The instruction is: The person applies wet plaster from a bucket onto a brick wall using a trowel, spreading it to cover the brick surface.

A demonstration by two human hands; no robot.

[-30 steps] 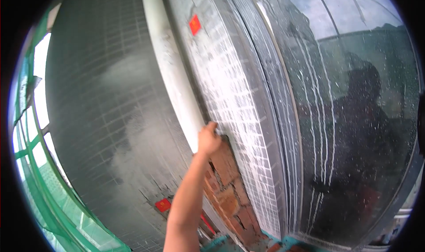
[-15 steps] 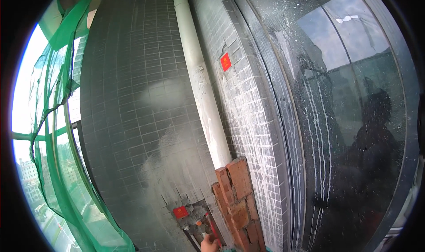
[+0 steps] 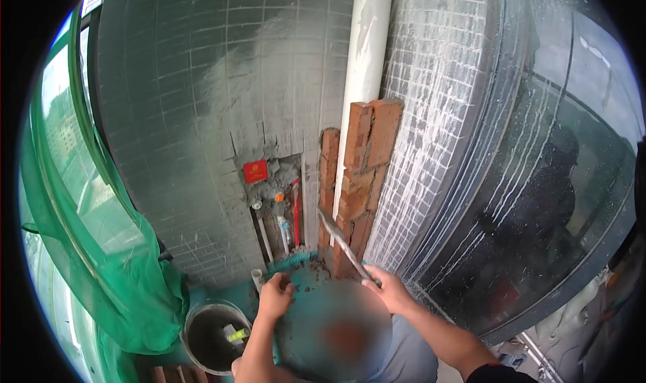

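Note:
My right hand [image 3: 389,291] grips a trowel [image 3: 346,245], seen nearly edge-on, its blade slanting up and left in front of a brick column [image 3: 360,181]. The red bricks stand around the lower part of a white vertical pipe [image 3: 367,53], with grey mortar in the joints. My left hand [image 3: 276,297] has its fingers curled in, lower and to the left, near a short upright pipe stub [image 3: 257,277]; what it holds, if anything, is hidden. Behind it, a broken-out wall recess shows a red pipe [image 3: 297,215], an orange cap [image 3: 279,197] and a red card [image 3: 256,172].
A bucket [image 3: 195,319] of grey mix with a yellow-green-handled tool [image 3: 237,336] stands at lower left. Green netting [image 3: 114,282] hangs along the left. A wet, streaked window [image 3: 531,208] is on the right. A blurred patch hides part of the teal ground sheet [image 3: 309,302].
The view has tilted down, so the brick column and recess sit higher. Both forearms, the trowel and the bucket now show; before, only one hand was visible at the lower edge.

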